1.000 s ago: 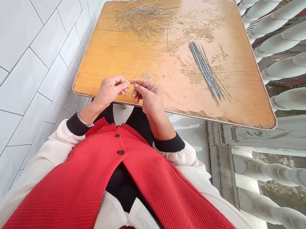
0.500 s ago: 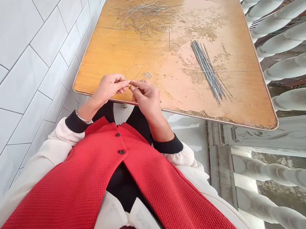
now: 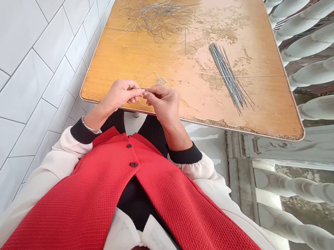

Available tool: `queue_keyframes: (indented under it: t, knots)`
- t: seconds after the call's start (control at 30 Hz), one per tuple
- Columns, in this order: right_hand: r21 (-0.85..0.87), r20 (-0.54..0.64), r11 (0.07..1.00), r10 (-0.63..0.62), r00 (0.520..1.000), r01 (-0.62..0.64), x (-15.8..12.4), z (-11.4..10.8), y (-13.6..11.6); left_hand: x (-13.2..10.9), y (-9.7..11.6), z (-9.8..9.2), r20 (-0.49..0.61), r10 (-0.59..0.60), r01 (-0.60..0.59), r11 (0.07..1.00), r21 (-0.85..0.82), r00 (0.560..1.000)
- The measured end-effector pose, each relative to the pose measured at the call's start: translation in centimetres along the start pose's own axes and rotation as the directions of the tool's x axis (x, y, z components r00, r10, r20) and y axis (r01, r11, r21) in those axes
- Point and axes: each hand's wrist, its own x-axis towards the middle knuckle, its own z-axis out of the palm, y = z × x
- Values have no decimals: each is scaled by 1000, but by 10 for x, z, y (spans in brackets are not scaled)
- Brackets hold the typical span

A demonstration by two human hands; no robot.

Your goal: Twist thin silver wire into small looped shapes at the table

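Near the table's front edge, my left hand (image 3: 124, 93) and my right hand (image 3: 164, 101) meet fingertip to fingertip. Both pinch a thin wire (image 3: 150, 73), which curves up in a loop just beyond the fingers. The exact spot where the wire is gripped is hidden by the fingertips. Farther back at the left lies a tangled heap of thin looped wires (image 3: 161, 13). To the right of my hands a bundle of straight grey wires (image 3: 227, 77) rests slantwise on the table.
The wooden table (image 3: 117, 59) has a worn, peeling top and a chipped front edge. One long thin wire (image 3: 259, 77) crosses the bundle towards the right edge. A white tiled wall (image 3: 47, 56) runs along the left, and a white balustrade (image 3: 324, 76) along the right.
My right hand has turned a little and shifted slightly right, its fingers still at the left fingertips. The wire loop has swung to the right. My left hand is nearly unmoved.
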Motion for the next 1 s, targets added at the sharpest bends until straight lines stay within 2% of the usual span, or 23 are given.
queue_keyframes:
  t: [0.07,0.23,0.47,0.6,0.73,0.87,1.0]
  knots:
    - [84,3,994,69,998,-69,0,1,0,1,-1,-1,0,-16,16,1000,8,1000]
    - [226,139,960,136,981,-166,2,-5,-5,2,-2,-5,24,-38,38,999,22,999]
    - [91,204,992,67,977,-88,4,-10,-10,1,-1,-7,28,-51,48,991,124,998]
    - [-3,105,998,61,993,-61,9,-5,-6,1,-4,-5,17,-12,9,976,217,1000]
    - [25,74,996,78,994,-80,12,-1,-3,0,-4,-3,-3,27,-26,976,214,1000]
    - [20,-45,998,55,997,-54,13,3,0,-3,-3,0,6,-5,4,991,134,1000]
    - [-2,-198,1000,10,980,-11,13,6,6,-8,-11,11,70,-68,71,997,-40,995]
